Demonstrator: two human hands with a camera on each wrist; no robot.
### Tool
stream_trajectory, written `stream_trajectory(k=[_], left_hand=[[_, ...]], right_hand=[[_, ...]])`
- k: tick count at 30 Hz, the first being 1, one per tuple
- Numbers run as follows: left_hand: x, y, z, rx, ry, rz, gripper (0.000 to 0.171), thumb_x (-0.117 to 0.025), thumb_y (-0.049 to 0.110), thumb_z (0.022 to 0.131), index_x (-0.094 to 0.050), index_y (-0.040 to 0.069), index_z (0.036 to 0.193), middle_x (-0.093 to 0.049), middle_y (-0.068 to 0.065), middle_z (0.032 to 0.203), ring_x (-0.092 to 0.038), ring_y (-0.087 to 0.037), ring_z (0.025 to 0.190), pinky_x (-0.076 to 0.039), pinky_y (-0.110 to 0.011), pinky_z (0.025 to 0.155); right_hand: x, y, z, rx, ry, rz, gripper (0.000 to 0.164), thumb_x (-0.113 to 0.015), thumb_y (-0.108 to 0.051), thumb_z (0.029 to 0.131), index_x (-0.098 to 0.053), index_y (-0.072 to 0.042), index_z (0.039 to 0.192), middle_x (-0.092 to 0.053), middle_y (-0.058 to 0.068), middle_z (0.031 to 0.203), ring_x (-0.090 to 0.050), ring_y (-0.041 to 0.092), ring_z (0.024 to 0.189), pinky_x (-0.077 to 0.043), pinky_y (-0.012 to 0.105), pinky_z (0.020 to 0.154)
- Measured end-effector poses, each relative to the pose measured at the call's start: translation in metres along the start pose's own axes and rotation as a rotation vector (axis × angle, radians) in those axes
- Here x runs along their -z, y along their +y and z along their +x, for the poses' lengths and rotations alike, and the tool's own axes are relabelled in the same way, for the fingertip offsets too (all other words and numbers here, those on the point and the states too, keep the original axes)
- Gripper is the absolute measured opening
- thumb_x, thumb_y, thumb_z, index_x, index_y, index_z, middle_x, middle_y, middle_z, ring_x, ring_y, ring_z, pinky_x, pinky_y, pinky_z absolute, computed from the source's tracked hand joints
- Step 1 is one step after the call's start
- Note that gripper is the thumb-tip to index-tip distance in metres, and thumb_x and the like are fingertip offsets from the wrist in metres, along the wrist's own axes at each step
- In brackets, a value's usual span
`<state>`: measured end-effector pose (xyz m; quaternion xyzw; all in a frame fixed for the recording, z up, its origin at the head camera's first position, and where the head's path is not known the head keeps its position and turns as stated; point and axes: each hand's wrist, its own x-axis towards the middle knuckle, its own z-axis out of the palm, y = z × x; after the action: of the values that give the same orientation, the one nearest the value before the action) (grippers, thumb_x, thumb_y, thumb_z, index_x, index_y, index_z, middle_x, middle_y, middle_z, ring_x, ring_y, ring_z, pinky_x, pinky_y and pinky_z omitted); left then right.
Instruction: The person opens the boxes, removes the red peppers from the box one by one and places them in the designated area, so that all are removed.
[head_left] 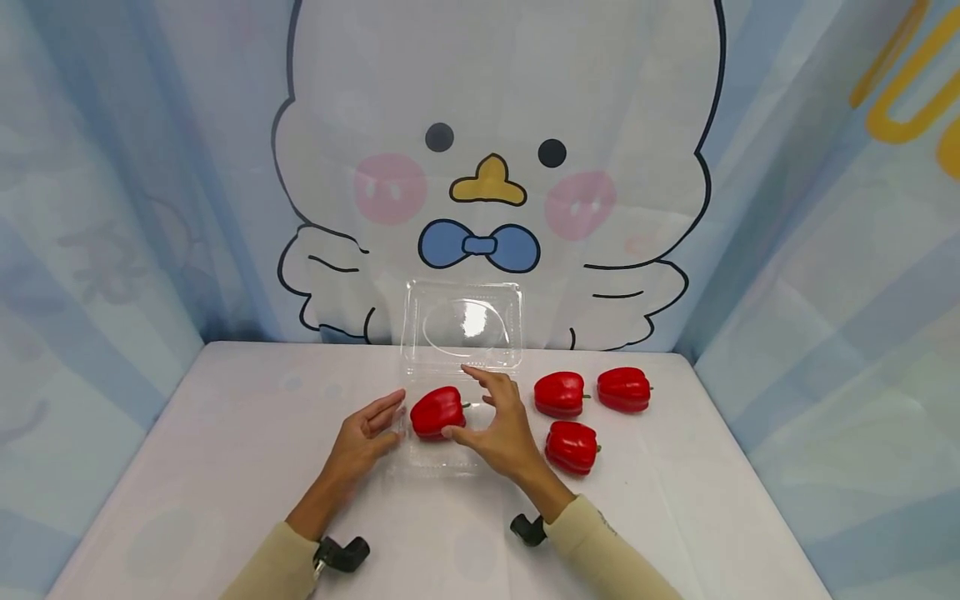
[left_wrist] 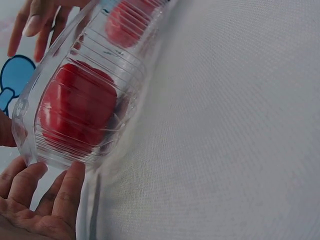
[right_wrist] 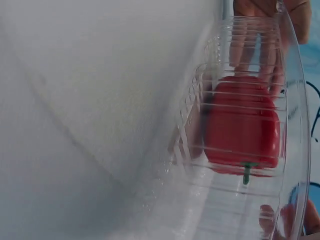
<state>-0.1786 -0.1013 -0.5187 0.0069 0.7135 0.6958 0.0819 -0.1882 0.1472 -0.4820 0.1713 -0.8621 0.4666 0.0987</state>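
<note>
A red bell pepper (head_left: 437,412) lies in the left part of a clear plastic clamshell box (head_left: 442,457), its green stem pointing right. The box's lid (head_left: 465,321) stands raised at the back. My left hand (head_left: 367,442) is at the box's left end; in the left wrist view its fingertips (left_wrist: 75,172) touch the outer wall. Over the right part of the box, my right hand (head_left: 498,425) has its thumb and fingers spread wide. Its thumb tip is close to the pepper in the head view; contact is unclear. The right wrist view shows its fingertips behind the clear wall.
Three more red bell peppers lie right of the box: one (head_left: 559,394) near it, one (head_left: 625,390) farther right, and one (head_left: 572,447) nearer the front. A white cloth covers the table (head_left: 225,467). Printed curtains (head_left: 480,100) hang behind and at both sides.
</note>
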Motion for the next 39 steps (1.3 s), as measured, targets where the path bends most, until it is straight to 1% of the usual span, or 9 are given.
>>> stream_trajectory(k=[3, 8, 11, 14, 19, 25, 32, 39], left_hand=[[0.0, 0.0, 0.001, -0.003, 0.001, -0.003, 0.068, -0.065, -0.003, 0.096, -0.049, 0.017, 0.159, -0.048, -0.006, 0.166, -0.047, -0.027, 0.154, -0.049, -0.037, 0.114], [-0.001, 0.0, 0.0, -0.024, -0.009, 0.003, 0.068, -0.064, -0.004, 0.096, -0.048, 0.014, 0.16, -0.047, -0.009, 0.167, -0.046, -0.03, 0.154, -0.05, -0.036, 0.113], [-0.001, -0.001, 0.0, -0.027, -0.011, 0.003, 0.069, -0.064, -0.004, 0.096, -0.048, 0.014, 0.16, -0.047, -0.009, 0.167, -0.046, -0.03, 0.154, -0.05, -0.035, 0.112], [0.0, -0.001, 0.001, -0.027, -0.007, -0.002, 0.069, -0.064, -0.005, 0.096, -0.049, 0.015, 0.16, -0.048, -0.008, 0.166, -0.047, -0.029, 0.154, -0.05, -0.034, 0.112], [0.001, -0.001, 0.0, -0.032, -0.016, -0.003, 0.069, -0.064, -0.004, 0.096, -0.048, 0.015, 0.16, -0.047, -0.008, 0.167, -0.045, -0.029, 0.155, -0.049, -0.034, 0.113], [0.0, 0.0, -0.001, -0.05, -0.03, -0.021, 0.07, -0.063, -0.007, 0.094, -0.048, 0.011, 0.16, -0.045, -0.01, 0.168, -0.042, -0.029, 0.156, -0.048, -0.035, 0.113], [0.0, -0.001, 0.001, -0.048, -0.024, -0.022, 0.07, -0.063, -0.007, 0.094, -0.048, 0.012, 0.16, -0.046, -0.009, 0.167, -0.042, -0.027, 0.156, -0.047, -0.035, 0.114], [0.0, -0.002, -0.001, -0.036, -0.009, -0.004, 0.069, -0.064, -0.005, 0.095, -0.048, 0.014, 0.16, -0.046, -0.008, 0.168, -0.047, -0.029, 0.154, -0.048, -0.038, 0.114]], right_hand=[[-0.006, 0.0, 0.003, -0.036, -0.026, 0.015, 0.091, -0.096, -0.027, 0.078, -0.051, -0.034, 0.156, -0.054, 0.005, 0.15, -0.051, 0.035, 0.14, -0.056, 0.053, 0.113], [-0.012, -0.006, 0.006, -0.142, -0.079, -0.017, 0.086, -0.095, -0.025, 0.078, -0.054, -0.03, 0.154, -0.055, 0.014, 0.148, -0.052, 0.035, 0.137, -0.058, 0.053, 0.109], [-0.013, -0.008, 0.008, -0.19, -0.1, -0.028, 0.085, -0.095, -0.024, 0.079, -0.054, -0.028, 0.153, -0.056, 0.014, 0.144, -0.054, 0.033, 0.133, -0.06, 0.051, 0.106], [-0.015, -0.009, 0.012, -0.218, -0.114, -0.007, 0.084, -0.095, -0.022, 0.079, -0.054, -0.028, 0.153, -0.057, 0.012, 0.14, -0.058, 0.031, 0.128, -0.062, 0.05, 0.103], [-0.022, -0.005, 0.018, -0.235, -0.129, 0.0, 0.08, -0.095, -0.022, 0.078, -0.058, -0.029, 0.149, -0.058, 0.01, 0.136, -0.062, 0.026, 0.118, -0.065, 0.043, 0.095], [-0.027, 0.0, 0.021, -0.231, -0.162, -0.05, 0.077, -0.096, -0.023, 0.077, -0.061, -0.027, 0.146, -0.059, 0.01, 0.131, -0.061, 0.021, 0.111, -0.065, 0.037, 0.091], [-0.021, -0.009, 0.019, -0.281, -0.148, -0.042, 0.072, -0.096, -0.018, 0.077, -0.065, -0.027, 0.141, -0.06, 0.01, 0.132, -0.063, 0.023, 0.11, -0.067, 0.04, 0.09], [-0.012, -0.015, 0.015, -0.256, -0.106, -0.027, 0.072, -0.096, -0.02, 0.077, -0.064, -0.028, 0.141, -0.061, 0.006, 0.13, -0.063, 0.023, 0.108, -0.065, 0.034, 0.085]])
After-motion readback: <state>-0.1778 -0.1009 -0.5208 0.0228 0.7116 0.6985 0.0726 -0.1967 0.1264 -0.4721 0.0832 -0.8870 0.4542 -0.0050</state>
